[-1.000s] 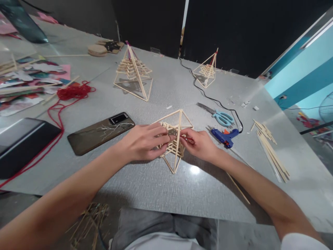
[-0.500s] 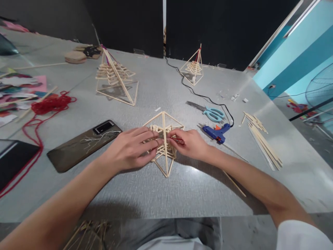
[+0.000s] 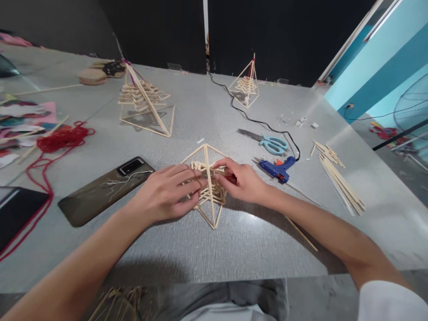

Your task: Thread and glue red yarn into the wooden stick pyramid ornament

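A small pyramid of thin wooden sticks (image 3: 210, 209) stands on the grey table (image 3: 214, 249) in front of me. My left hand (image 3: 163, 194) rests against its left side, fingers curled onto the stacked inner sticks. My right hand (image 3: 239, 180) is on its right side, fingers pinched on a short red thread (image 3: 230, 177) at the frame. Both hands touch the pyramid near its middle.
A phone (image 3: 103, 189) lies left of my hands, red yarn (image 3: 60, 138) beyond it. Scissors (image 3: 267, 141), a blue glue gun (image 3: 277, 168) with black cord and a stick bundle (image 3: 337, 178) lie at right. Two finished pyramids (image 3: 143, 100) (image 3: 246, 84) stand farther back.
The view has swung slightly, shifting everything a little left and up. My right hand has closed in on the pyramid's right side; my left hand stays on it.
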Available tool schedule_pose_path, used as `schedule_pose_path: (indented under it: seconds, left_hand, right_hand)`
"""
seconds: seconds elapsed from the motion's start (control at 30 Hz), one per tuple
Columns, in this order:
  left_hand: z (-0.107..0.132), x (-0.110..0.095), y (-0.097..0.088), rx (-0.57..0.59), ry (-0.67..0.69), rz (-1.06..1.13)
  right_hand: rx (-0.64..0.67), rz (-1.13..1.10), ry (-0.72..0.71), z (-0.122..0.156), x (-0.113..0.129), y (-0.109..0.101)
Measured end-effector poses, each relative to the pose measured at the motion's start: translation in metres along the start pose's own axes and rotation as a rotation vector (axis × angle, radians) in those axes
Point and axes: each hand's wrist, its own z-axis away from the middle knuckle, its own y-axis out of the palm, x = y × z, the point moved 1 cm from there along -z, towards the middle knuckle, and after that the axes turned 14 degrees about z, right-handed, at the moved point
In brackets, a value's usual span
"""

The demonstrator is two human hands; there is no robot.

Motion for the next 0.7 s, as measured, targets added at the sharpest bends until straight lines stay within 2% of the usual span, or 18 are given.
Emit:
schedule_pose_path:
  seconds: [0.1,0.2,0.33,0.43,0.57,0.7]
  left_hand:
    - [-0.001,0.000,0.000,0.010,-0.002,0.002]
    - [-0.001,0.000,-0.001,0.008,0.007,0.007]
    - [0.000,0.000,-0.002,0.007,0.004,-0.009]
    - [0.001,0.000,-0.002,-0.007,0.008,-0.011]
    - [0.000,-0.001,-0.002,-0.035,-0.010,0.034]
    - [0.001,-0.003,0.000,-0.063,-0.117,0.119]
  right_hand:
    - [-0.018,0.020,0.003,0.000,-0.003,0.002]
    - [-0.104,0.121,-0.055,0.000,-0.008,0.003]
    - [-0.287,0.394,-0.270,0.005,-0.016,0.006]
    - [-0.333,0.545,-0.424,0.012,-0.023,0.011]
    - [-0.359,0.592,-0.502,0.017,-0.029,0.017]
    - [-0.404,0.579,-0.552,0.016,-0.027,0.018]
